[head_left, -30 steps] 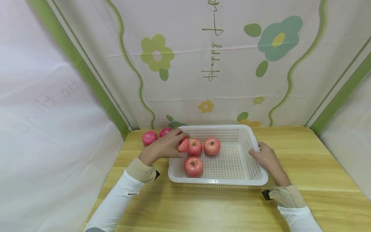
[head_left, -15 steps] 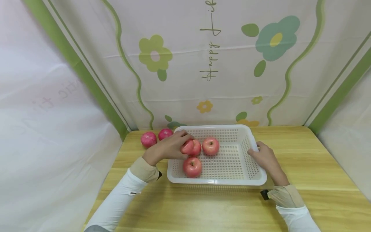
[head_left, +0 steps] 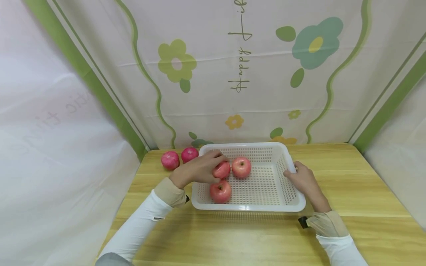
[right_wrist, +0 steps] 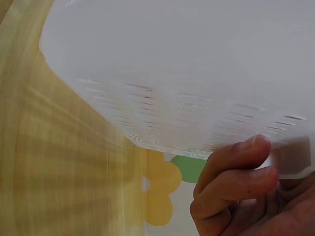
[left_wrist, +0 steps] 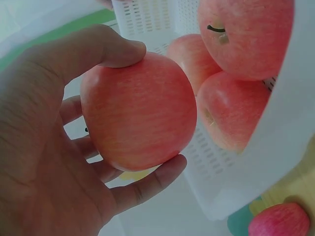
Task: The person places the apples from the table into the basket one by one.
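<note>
I see two pink fruits at the left on the worktop. Next to them I have the left hand, thumb and fingers wrapped round an apple at the left side of the basket. Three more apples are in there; I can't tell if mine touches them. On the right, I have the right hand gripping the basket's end. I think I'm putting this apple in. The next move seems to need a soft letting go, with the basket kept steady.
</note>
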### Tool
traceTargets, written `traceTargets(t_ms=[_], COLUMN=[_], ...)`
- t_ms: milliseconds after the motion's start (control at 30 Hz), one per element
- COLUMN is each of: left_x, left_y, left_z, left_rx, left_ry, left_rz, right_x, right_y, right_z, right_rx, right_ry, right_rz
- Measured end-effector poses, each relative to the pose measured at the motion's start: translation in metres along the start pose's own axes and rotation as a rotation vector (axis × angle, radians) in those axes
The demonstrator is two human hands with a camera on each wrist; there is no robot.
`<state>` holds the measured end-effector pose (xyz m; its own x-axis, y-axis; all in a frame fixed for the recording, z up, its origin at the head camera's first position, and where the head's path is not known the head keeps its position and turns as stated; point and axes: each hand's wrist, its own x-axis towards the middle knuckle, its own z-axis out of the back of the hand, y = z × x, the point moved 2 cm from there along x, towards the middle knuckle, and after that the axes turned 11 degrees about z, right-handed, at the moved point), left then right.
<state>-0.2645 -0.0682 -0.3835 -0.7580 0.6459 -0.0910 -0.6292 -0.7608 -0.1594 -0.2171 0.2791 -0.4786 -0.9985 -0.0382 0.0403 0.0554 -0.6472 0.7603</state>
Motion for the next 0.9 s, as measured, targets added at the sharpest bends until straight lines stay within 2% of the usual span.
traceTargets(t_ms=[300, 900], left_x=[0.007, 0.021], left_y=[-0.007, -0.019], left_z=[-0.003, -0.007], left_rx=[0.000, 0.062], left_ry=[0.022, 0.075], left_rz=[-0.052, -0.151], right_x=[-0.001, -0.001], right_y=[0.000, 0.000], right_z=[0.000, 0.001], right_rx=[0.011, 0.009], right_ry=[-0.001, -0.009], right_rz=[0.004, 0.008])
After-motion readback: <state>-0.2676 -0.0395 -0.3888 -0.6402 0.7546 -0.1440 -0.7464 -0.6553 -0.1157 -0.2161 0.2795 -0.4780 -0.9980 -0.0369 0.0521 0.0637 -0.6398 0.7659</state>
